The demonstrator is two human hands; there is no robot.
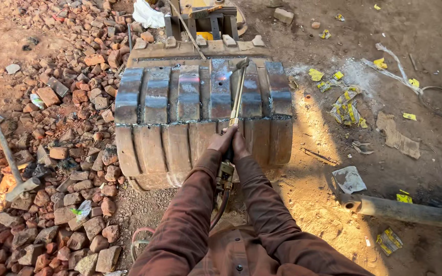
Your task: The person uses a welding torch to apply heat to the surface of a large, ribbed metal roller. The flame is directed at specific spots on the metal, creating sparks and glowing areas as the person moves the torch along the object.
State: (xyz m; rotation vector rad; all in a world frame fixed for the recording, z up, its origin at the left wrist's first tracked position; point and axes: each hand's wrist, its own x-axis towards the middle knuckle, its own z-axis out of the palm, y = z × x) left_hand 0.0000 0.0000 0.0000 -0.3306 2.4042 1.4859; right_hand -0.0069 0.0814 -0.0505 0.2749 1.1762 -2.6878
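A large steel excavator bucket (180,110) lies upside down on the dirt, its curved back plated with several welded steel strips. Both my hands grip a long brass cutting torch (237,94) that reaches up over the bucket, its tip (243,63) near a small glowing spot on the steel. My left hand (222,140) and my right hand (240,144) are clasped together around the torch handle, just in front of the bucket's near curve. Hoses run from the torch valve body (225,176) down between my brown sleeves.
A heap of broken red bricks (57,153) fills the left side. A steel pipe (405,210) lies on the ground at right. Yellow wrappers (346,107), paper scraps and a cable (436,97) litter the dirt. A metal rod (6,148) rests among the bricks.
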